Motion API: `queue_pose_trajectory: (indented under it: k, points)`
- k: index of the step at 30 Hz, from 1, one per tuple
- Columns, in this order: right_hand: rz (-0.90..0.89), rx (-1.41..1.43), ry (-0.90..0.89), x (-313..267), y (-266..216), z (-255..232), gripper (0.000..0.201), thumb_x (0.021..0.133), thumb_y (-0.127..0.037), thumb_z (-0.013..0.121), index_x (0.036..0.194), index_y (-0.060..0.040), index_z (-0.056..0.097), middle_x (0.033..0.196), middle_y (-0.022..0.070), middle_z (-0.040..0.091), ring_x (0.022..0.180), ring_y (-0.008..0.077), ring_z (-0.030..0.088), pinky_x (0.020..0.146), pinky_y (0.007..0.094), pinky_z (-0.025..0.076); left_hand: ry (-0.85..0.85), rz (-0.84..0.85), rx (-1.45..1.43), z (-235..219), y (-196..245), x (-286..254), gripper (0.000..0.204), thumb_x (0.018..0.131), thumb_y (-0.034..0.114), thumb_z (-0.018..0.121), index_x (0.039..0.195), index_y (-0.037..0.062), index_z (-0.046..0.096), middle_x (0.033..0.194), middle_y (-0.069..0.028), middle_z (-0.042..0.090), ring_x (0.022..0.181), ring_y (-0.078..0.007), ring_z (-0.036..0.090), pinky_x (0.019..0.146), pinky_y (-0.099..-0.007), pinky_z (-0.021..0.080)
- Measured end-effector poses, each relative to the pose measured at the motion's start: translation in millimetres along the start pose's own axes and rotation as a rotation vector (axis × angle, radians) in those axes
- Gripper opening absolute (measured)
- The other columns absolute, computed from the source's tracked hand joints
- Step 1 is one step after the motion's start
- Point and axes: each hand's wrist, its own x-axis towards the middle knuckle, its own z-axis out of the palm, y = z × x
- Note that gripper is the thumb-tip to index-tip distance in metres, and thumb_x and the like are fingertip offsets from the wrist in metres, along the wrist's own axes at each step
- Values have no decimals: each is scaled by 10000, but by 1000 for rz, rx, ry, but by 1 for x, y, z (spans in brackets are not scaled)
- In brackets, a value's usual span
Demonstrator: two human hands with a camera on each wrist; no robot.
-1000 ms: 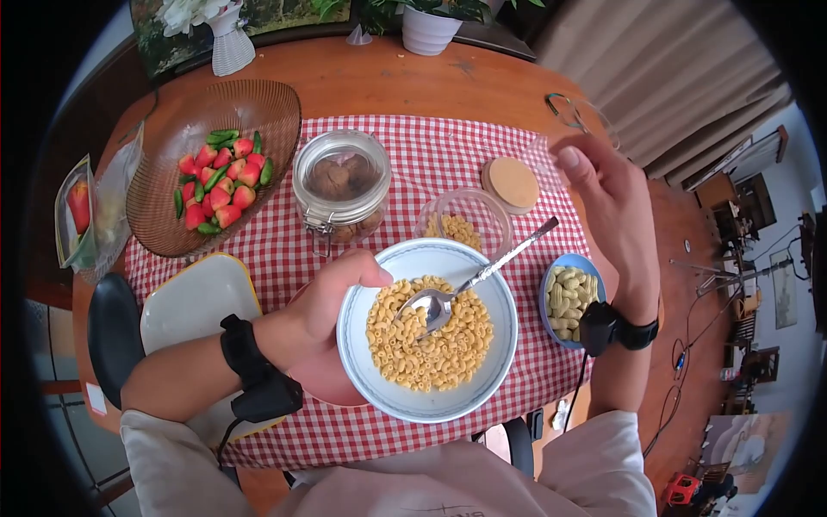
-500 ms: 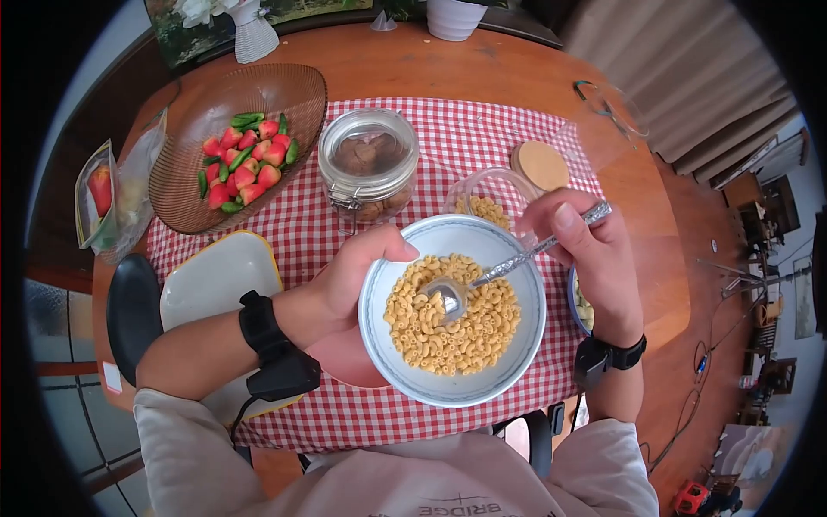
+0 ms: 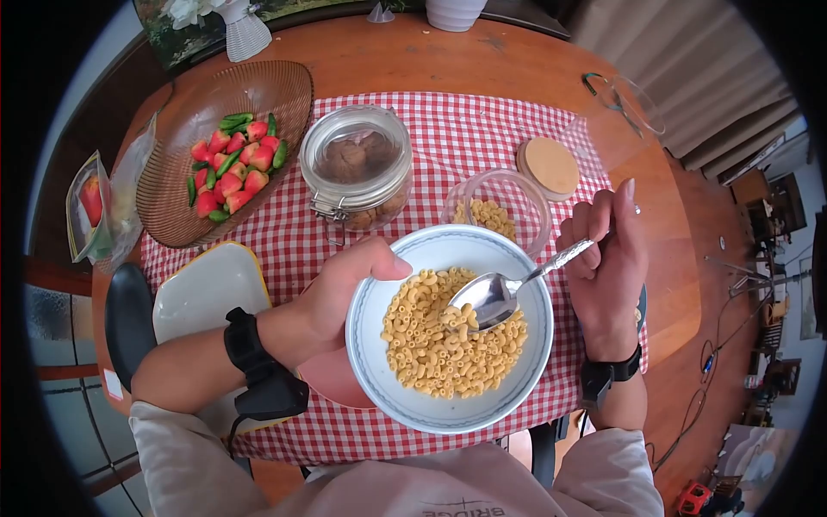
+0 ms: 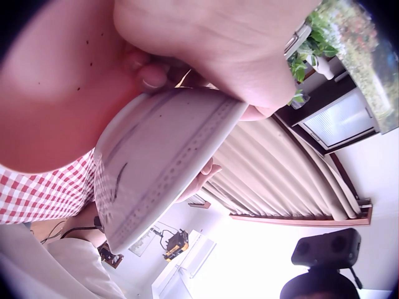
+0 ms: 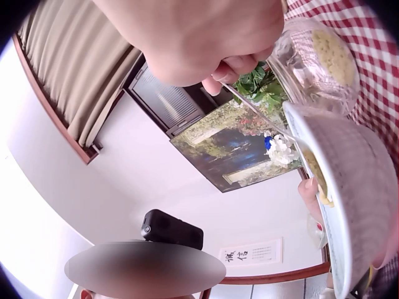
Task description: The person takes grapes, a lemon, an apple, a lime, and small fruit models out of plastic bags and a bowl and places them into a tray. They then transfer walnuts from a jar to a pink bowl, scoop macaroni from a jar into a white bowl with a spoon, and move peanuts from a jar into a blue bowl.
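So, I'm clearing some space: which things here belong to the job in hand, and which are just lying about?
In use:
blue-patterned white bowl, left hand
shiny metal spoon, right hand
yellow macaroni
perhaps the clear plastic tub

Apparently idle:
clip-top glass jar
ribbed amber dish
yellow-rimmed white tray

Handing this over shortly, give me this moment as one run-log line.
left hand: grips bowl | right hand: holds metal spoon | spoon head: in bowl, macaroni at tip | plastic jar: beyond bowl
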Motion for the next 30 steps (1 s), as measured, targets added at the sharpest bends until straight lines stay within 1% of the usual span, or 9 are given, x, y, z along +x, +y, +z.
queue_pose_trajectory:
  k: [8, 18, 20, 21, 23, 24, 26, 29, 30]
  points:
    - [-51, 161, 141, 5, -4, -13, 493, 1118, -429, 412, 740, -122, 487, 559, -57, 283, 467, 53, 218, 413, 228, 205, 19, -46, -82, 2, -2, -2, 546, 886, 304, 531, 1216, -119, 633, 1148, -237, 715, 993, -252, 723, 932, -357, 553]
    - [-157, 131, 223, 8, -14, -26, 499, 1102, -482, 430, 762, -123, 498, 603, -46, 354, 514, 61, 276, 472, 243, 239, -18, -23, -62, 7, 1, -3, 579, 878, 292, 524, 1274, -124, 603, 1203, -254, 697, 1054, -288, 714, 985, -374, 538]
    - [-386, -19, 308, 8, -16, -21, 518, 1115, -467, 395, 764, -97, 489, 610, -26, 359, 521, 75, 283, 489, 248, 255, -14, -21, -86, 11, 2, -4, 601, 877, 293, 520, 1306, -123, 582, 1236, -260, 683, 1084, -295, 705, 1005, -383, 530]
    - [-386, -20, 310, 6, -17, -19, 518, 1115, -467, 395, 764, -97, 489, 610, -26, 359, 521, 75, 283, 489, 248, 255, -15, -23, -86, 12, 2, -5, 601, 877, 293, 520, 1306, -123, 582, 1236, -260, 683, 1084, -295, 705, 1005, -383, 530]
    - [-685, -411, 103, 1, -16, -16, 556, 1112, -475, 378, 761, -64, 508, 623, 5, 426, 531, 108, 342, 507, 266, 291, -30, -26, -106, 15, 3, -5, 615, 879, 296, 519, 1330, -119, 566, 1258, -261, 672, 1096, -301, 700, 1019, -390, 524]
    - [-685, -410, 104, 0, -14, -19, 556, 1112, -475, 378, 761, -64, 508, 623, 5, 426, 531, 108, 342, 507, 266, 291, -29, -27, -106, 14, 3, -5, 615, 879, 296, 519, 1330, -119, 566, 1258, -261, 672, 1096, -301, 700, 1019, -390, 524]
    - [-1025, -756, -115, -3, -10, -25, 599, 1087, -524, 401, 771, -40, 554, 651, 34, 506, 566, 153, 466, 537, 292, 362, -43, -3, -47, 12, 4, -6, 622, 881, 303, 518, 1338, -117, 560, 1265, -261, 670, 1109, -306, 695, 1030, -392, 517]
    - [-942, -973, -76, -11, -20, -19, 645, 1058, -579, 423, 774, -24, 590, 658, 60, 548, 659, 199, 593, 574, 317, 421, -71, -8, -89, 14, 2, -6, 635, 881, 314, 520, 1351, -113, 551, 1276, -262, 664, 1130, -308, 684, 1046, -397, 506]
    - [-897, -894, -142, -7, -23, -30, 638, 1031, -597, 480, 832, -2, 594, 784, 101, 575, 733, 235, 647, 624, 336, 505, -70, -7, -90, 15, 2, -6, 635, 881, 314, 520, 1351, -113, 551, 1276, -262, 664, 1130, -308, 684, 1046, -397, 506]
